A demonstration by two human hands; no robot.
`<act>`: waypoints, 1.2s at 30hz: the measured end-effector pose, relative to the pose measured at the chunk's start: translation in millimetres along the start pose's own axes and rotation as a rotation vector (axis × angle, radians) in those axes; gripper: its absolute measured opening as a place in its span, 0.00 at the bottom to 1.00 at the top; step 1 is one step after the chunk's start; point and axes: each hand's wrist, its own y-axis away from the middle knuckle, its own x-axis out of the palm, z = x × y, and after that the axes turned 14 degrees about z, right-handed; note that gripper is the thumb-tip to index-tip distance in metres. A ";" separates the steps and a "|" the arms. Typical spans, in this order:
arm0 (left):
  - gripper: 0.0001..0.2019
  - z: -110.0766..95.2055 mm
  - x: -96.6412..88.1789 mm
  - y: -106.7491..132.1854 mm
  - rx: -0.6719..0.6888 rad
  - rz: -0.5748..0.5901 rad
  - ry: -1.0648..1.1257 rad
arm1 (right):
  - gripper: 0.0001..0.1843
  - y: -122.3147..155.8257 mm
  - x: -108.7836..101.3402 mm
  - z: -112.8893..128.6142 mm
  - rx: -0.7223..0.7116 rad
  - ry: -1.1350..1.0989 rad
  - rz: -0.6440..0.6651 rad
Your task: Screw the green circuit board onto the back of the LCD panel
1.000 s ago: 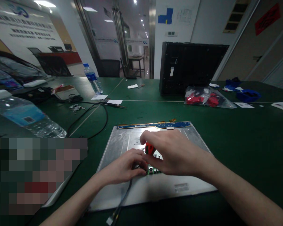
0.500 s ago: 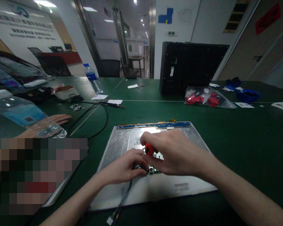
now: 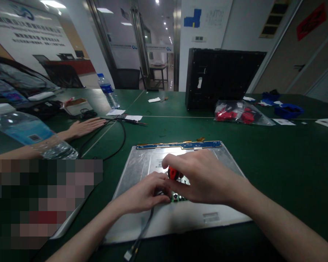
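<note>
My right hand (image 3: 199,176) is closed around the red-and-black handle of a screwdriver (image 3: 173,173), held upright over a small green circuit board (image 3: 176,197). Its tip is hidden behind my fingers. Close beside it, my left hand (image 3: 150,191) has its fingers curled together at the board's left edge; what they grip cannot be seen. Both hands are over the back of a silver display panel (image 3: 131,167), which lies flat with a blue circuit strip (image 3: 180,145) along its far edge. A dark cable (image 3: 144,231) with a white plug runs from under my left hand toward me.
Another person's hand (image 3: 89,126) lies on the green table behind a tilted water bottle (image 3: 30,131). A soldering iron (image 3: 135,122) with a black cord lies farther back, near an upright bottle (image 3: 108,91). A black monitor (image 3: 224,76) and a plastic bag (image 3: 242,113) with red items stand back right.
The other person's hand has reached farther across the table, toward the soldering iron's cord. My own hands and the screwdriver have stayed nearly in place.
</note>
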 end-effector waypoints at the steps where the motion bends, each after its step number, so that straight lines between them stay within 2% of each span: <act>1: 0.03 1.0 0.5 0.2 0.010 -0.006 0.008 | 0.07 0.0 0.1 0.1 -0.006 0.002 -0.007; 9: 0.05 4.2 1.8 1.1 0.077 -0.019 0.013 | 0.07 -0.1 1.2 1.9 -0.005 0.004 -0.009; 16: 0.03 4.3 1.3 1.1 0.042 -0.016 -0.018 | 0.07 1.5 -1.7 2.8 -0.036 -0.060 0.041; 26: 0.03 1.1 -0.2 1.3 0.006 0.002 -0.001 | 0.10 -3.4 7.1 2.1 0.021 0.014 -0.029; 36: 0.03 3.9 2.1 3.2 -0.024 -0.011 -0.004 | 0.11 -2.9 6.6 -2.5 0.001 -0.013 -0.023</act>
